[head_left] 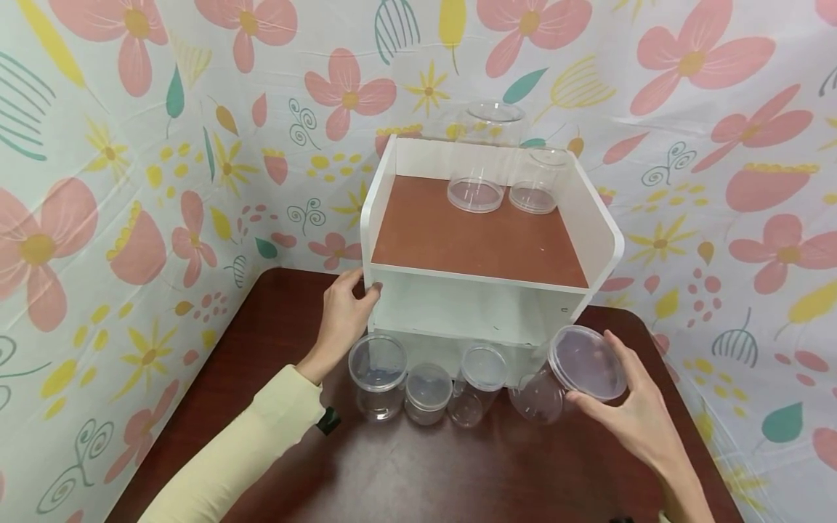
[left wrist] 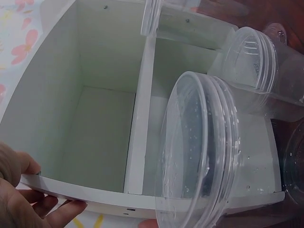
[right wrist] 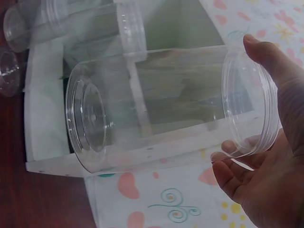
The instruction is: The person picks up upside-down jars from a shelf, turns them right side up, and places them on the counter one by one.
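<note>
My right hand (head_left: 644,418) holds a tall clear plastic jar (right wrist: 171,104) round its lidded end, thumb on one side and fingers on the other. The jar tilts in front of the right side of a white two-tier shelf (head_left: 458,312); whether its base touches the table cannot be told. My left hand (head_left: 343,319) grips the front edge of the shelf's left side panel, thumb inside and fingers outside. Three lidded clear jars stand in a row before the shelf: a wide one (head_left: 378,367), a short one (head_left: 428,392) and a taller one (head_left: 482,370).
On the shelf's brown top stand a tall clear jar (head_left: 477,160) and a shorter one (head_left: 536,181), near the back. The dark wooden table (head_left: 392,479) extends in front. A flower-patterned cloth (head_left: 163,218) hangs behind and at the sides.
</note>
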The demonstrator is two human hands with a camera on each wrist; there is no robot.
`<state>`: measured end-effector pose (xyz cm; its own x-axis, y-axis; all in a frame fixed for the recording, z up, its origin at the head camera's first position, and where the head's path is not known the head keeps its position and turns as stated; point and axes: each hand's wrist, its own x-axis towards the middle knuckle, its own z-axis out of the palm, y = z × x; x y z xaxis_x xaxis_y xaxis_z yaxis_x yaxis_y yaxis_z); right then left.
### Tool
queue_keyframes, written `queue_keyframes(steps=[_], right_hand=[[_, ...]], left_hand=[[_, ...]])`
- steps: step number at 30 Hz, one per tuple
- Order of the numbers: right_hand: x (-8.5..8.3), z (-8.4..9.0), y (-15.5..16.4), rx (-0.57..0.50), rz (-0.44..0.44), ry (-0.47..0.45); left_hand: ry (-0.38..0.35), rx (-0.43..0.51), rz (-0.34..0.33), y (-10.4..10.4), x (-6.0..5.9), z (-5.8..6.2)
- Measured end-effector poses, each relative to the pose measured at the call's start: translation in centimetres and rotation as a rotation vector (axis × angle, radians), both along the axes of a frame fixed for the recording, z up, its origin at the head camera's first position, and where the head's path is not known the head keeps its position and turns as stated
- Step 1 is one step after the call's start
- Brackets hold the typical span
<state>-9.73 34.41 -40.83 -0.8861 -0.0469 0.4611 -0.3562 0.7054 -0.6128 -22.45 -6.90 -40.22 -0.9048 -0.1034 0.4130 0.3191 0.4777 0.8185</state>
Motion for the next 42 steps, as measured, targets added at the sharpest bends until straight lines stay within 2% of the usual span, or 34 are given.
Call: queue_keyframes(steps=[9,19,31,42], right_hand=[[-0.1,-1.8,-0.2,0.024,-0.010,-0.059],[-0.5,-3.3,-0.6,0.042,0.008,-0.060],[-0.6,-5.9,-1.1,0.037,0.018,-0.094],[-0.9,-6.7,-1.4,0.015,0.027,-0.130]], left_hand=[[-0.005,0.009,-0.003,0.0,0.0,0.0],[-0.010,0.020,-0.014,0.0,0.1,-0.1],[0.004,0.022,-0.014,0.0,0.0,-0.2],[0.011,0.030,-0.009,-0.1,0.0,-0.2]])
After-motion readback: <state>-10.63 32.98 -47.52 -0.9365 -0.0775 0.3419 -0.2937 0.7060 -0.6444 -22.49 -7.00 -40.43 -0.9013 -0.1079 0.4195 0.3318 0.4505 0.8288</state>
